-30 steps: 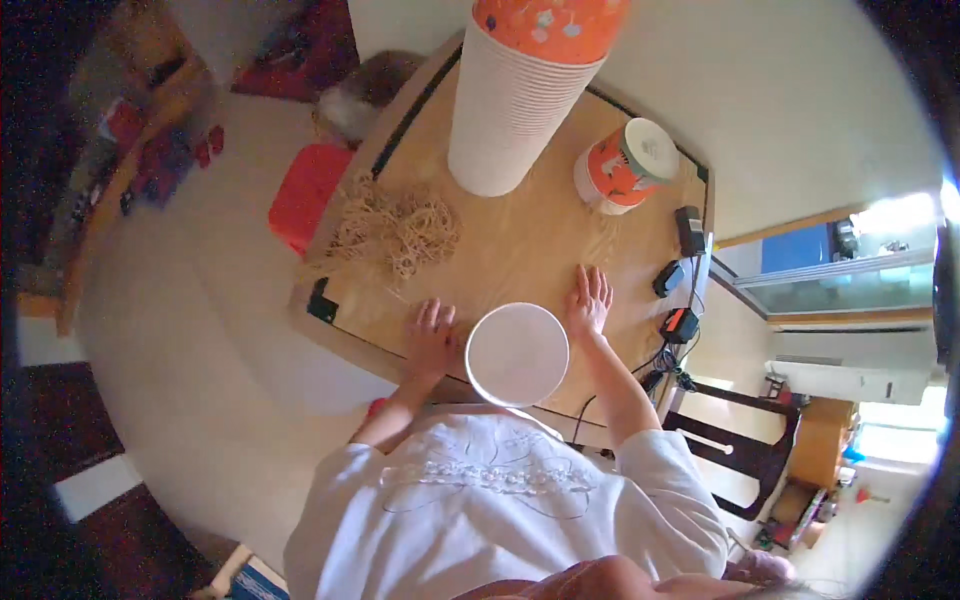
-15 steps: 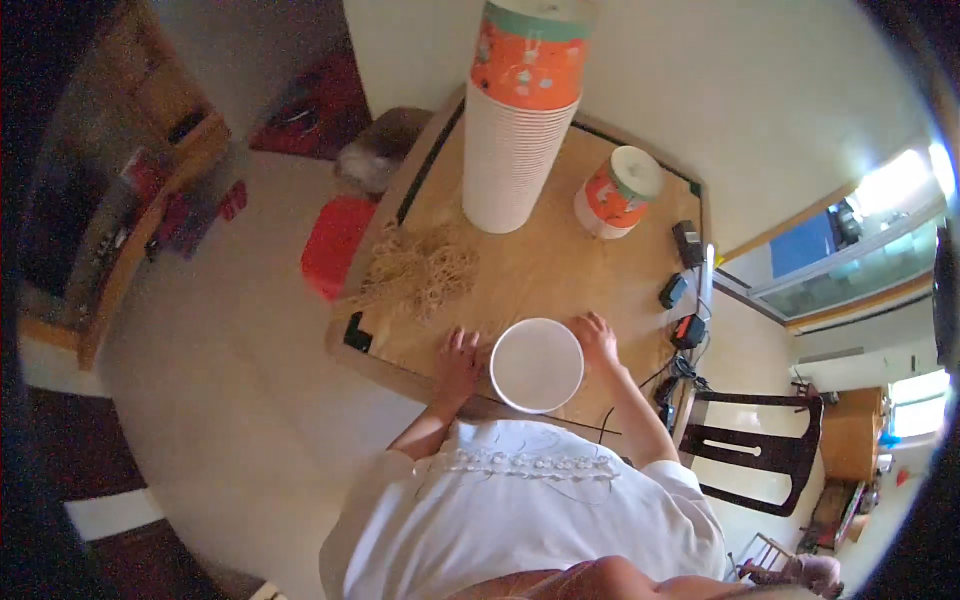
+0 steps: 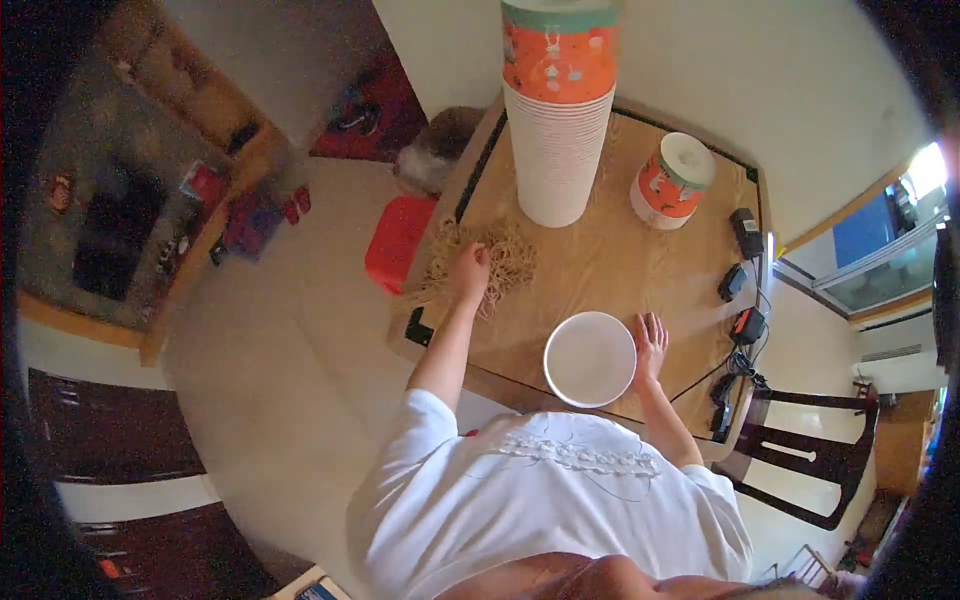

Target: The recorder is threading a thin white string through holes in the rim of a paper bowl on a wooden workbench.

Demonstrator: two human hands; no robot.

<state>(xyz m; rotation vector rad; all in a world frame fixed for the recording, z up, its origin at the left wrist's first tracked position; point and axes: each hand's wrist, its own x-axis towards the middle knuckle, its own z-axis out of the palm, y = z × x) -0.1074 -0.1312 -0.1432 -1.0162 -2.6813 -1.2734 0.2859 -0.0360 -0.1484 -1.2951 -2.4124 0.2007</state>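
A loose heap of thin tan strands (image 3: 515, 258) lies near the table's left edge; whether they are string or bands I cannot make out. My left hand (image 3: 470, 272) is down in it, fingers curled together on some strands, the fingertips partly hidden. In front of me stands a white paper tub (image 3: 590, 360), upright with its mouth up and nothing visible inside. My right hand (image 3: 651, 345) lies just right of its rim, fingers stretched out on the tabletop, holding nothing.
A tall stack of white tubs (image 3: 562, 160), topped by an orange-and-green one, stands at the back of the wooden table (image 3: 500, 345). Right of it is a short orange-and-green tub (image 3: 672, 180). Black chargers (image 3: 745, 232) and cables line the right edge, beside a dark chair (image 3: 810, 450).
My left hand has moved from beside the white tub, away and leftward into the tan strands. My right hand stays by the tub. The whole view has shifted a little.
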